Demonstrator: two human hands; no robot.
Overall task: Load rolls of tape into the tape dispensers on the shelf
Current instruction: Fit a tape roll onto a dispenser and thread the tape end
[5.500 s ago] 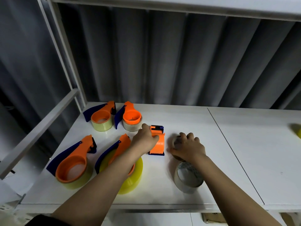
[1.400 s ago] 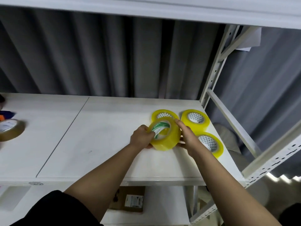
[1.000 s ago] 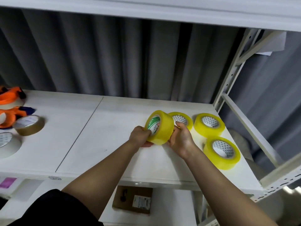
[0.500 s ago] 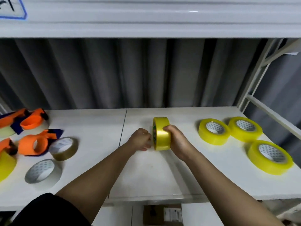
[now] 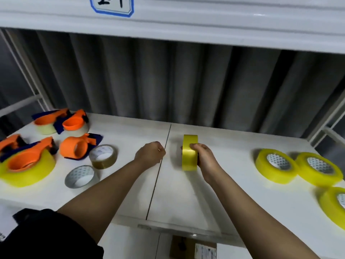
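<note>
Head view: right hand (image 5: 202,156) grips yellow tape roll (image 5: 189,152) on edge, just above shelf (image 5: 186,199). Left hand (image 5: 151,154) curled in fist, holding nothing — just left of roll. Empty orange dispenser (image 5: 76,148) further left, well apart.

White metal shelf (image 5: 186,199), grey curtain (image 5: 168,81) behind, labelled beam (image 5: 205,17) above.

Yellow tape roll (image 5: 189,153) upright on edge
</note>
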